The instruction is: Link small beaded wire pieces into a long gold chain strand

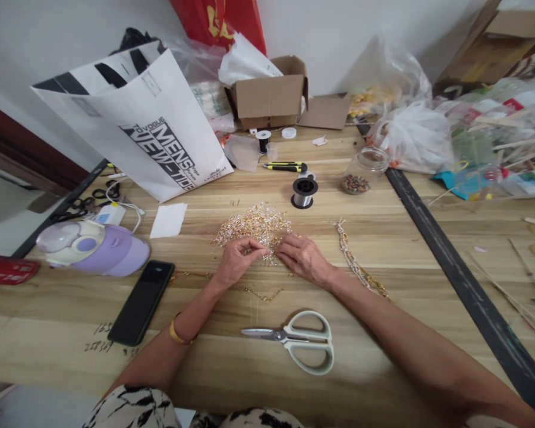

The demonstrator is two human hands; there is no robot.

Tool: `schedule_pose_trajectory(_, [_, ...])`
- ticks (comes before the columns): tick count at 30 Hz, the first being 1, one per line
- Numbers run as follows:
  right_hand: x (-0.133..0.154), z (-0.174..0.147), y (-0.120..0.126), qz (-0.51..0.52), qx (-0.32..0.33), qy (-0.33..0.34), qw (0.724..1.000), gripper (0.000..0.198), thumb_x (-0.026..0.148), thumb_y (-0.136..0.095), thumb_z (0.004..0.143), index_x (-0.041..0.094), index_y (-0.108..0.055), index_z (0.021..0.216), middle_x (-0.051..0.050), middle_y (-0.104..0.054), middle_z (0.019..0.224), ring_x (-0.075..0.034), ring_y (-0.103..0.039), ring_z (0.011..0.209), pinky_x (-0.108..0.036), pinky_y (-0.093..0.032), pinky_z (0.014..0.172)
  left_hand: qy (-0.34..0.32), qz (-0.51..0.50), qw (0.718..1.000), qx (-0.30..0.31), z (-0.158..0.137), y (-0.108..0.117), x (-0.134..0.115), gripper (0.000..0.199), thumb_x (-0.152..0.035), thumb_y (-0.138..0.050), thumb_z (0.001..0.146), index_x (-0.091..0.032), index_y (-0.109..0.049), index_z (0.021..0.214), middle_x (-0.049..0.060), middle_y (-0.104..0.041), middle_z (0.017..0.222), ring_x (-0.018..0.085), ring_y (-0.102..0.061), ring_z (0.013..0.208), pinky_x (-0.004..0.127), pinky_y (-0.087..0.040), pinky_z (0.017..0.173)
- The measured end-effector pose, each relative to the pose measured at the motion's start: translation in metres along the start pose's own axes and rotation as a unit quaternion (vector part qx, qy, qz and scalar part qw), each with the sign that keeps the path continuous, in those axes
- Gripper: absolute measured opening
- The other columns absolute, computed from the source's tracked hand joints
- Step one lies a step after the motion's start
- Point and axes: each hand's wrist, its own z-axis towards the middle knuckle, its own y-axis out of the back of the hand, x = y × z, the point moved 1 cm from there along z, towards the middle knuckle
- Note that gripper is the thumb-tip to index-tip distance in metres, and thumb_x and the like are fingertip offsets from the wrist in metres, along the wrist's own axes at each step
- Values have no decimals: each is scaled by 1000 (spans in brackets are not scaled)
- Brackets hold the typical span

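Note:
A loose pile of small gold and clear beads or links (254,223) lies on the wooden table. At its near edge my left hand (241,257) has thumb and forefinger pinched together; whatever is between them is too small to name. My right hand (304,257) rests at the pile's right edge, fingers bent and pressed together, their tips partly hidden among the pieces. Just below the hands lies a short gold chain (265,296), with a thin clear thread near it. Nearer to me are scissors (289,337) with pale handles, lying flat. Finished-looking bead strands (350,255) lie right of my right hand.
Behind the pile stand a wire spool (304,193), a yellow-black utility knife (285,167) and a glass jar (365,169) of beads. To the left are a phone (141,303), a purple bottle (98,246) and a white shopping bag (142,125). A cardboard box (271,98) sits at the back.

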Motion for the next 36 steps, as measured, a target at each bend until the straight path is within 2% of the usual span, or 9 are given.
schedule_pose_trajectory(8, [-1,0,-1,-1,0,-15,1000,18,23,-44,92,16,-61,92,-9,-59,85,-19,-52,81,-32,-43,71,35,-43,998,-12,1,2,-1,15,-29,-70,70,-13,-68,69,5,-71,71,16,-64,68,27,-51,67])
schedule_pose_trajectory(11, [-1,-1,-1,-2,-8,-17,1000,19,23,-43,92,15,-60,92,-9,-60,87,-19,-52,82,-32,-44,72,40,-55,997,-36,2,8,-1,16,-29,-69,71,-13,-67,71,5,-71,72,16,-65,69,27,-52,70])
schedule_pose_trajectory(16, [-1,-1,0,9,-24,-14,1000,19,23,-42,93,16,-60,93,-9,-60,86,-20,-53,81,-33,-45,71,41,-21,986,-158,10,40,5,15,-28,-68,71,-14,-66,72,4,-71,72,14,-65,69,26,-51,71])
schedule_pose_trajectory(21, [0,-1,1,22,-33,-29,999,18,22,-43,92,16,-60,93,-9,-61,87,-19,-55,81,-32,-45,71,-3,68,946,-317,16,84,22,14,-26,-67,68,-12,-65,71,2,-67,66,13,-62,61,24,-49,64])
schedule_pose_trajectory(25, [0,-1,2,37,-42,-31,998,17,22,-44,92,16,-59,93,-9,-61,87,-19,-55,82,-32,-45,72,8,103,921,-375,17,105,37,15,-28,-65,66,-14,-62,71,0,-63,64,13,-60,61,24,-49,61])
schedule_pose_trajectory(29, [0,-1,2,43,-48,-42,997,16,20,-44,92,16,-59,93,-9,-61,88,-19,-56,82,-32,-46,73,11,130,912,-390,18,115,49,13,-25,-61,67,-14,-61,75,0,-61,65,12,-58,60,23,-47,60])
schedule_pose_trajectory(36, [-1,-1,2,40,-53,-42,997,15,20,-45,91,16,-59,91,-9,-61,87,-19,-56,81,-31,-46,72,-4,130,926,-355,19,120,55,19,-23,-53,72,-13,-63,85,0,-60,64,12,-58,61,22,-46,61])
